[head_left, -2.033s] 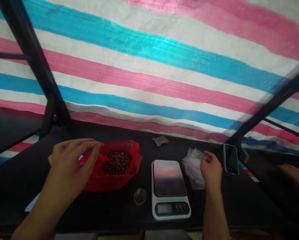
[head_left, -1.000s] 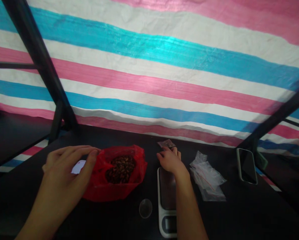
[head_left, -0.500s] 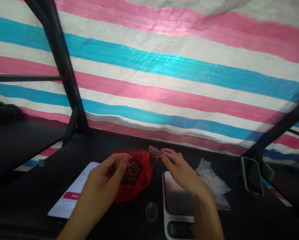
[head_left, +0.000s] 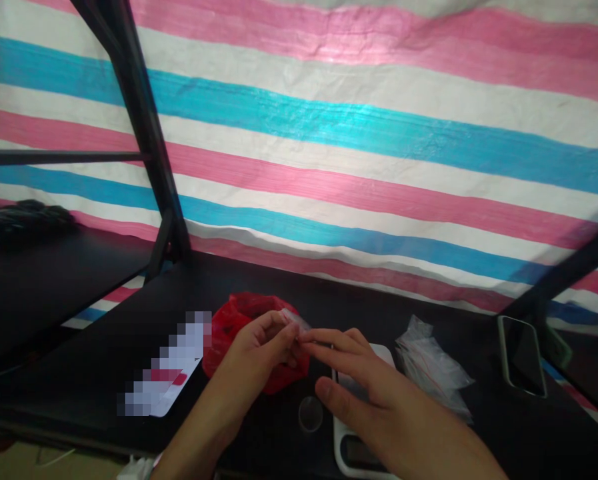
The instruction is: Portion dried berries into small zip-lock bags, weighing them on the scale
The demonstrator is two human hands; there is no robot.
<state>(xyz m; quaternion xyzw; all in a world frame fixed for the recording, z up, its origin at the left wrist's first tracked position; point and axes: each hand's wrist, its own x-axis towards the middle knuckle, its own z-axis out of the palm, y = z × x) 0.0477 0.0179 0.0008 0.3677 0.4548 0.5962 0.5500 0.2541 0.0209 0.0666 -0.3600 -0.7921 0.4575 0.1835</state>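
At the bottom centre of the frame, a white scale (head_left: 351, 443) lies partly under the right wrist, with a small clear disc (head_left: 310, 413) just left of it on the dark tabletop (head_left: 79, 393). Above these, the right hand (head_left: 363, 387) and left hand (head_left: 259, 350) meet at lower centre, fingertips of both pinching a small clear bag (head_left: 295, 321). Just behind them sits a red bag (head_left: 229, 320). A pile of clear bags (head_left: 431, 367) lies at lower right, with a phone (head_left: 521, 363) beyond it. A striped tarp (head_left: 329, 133) fills the upper frame.
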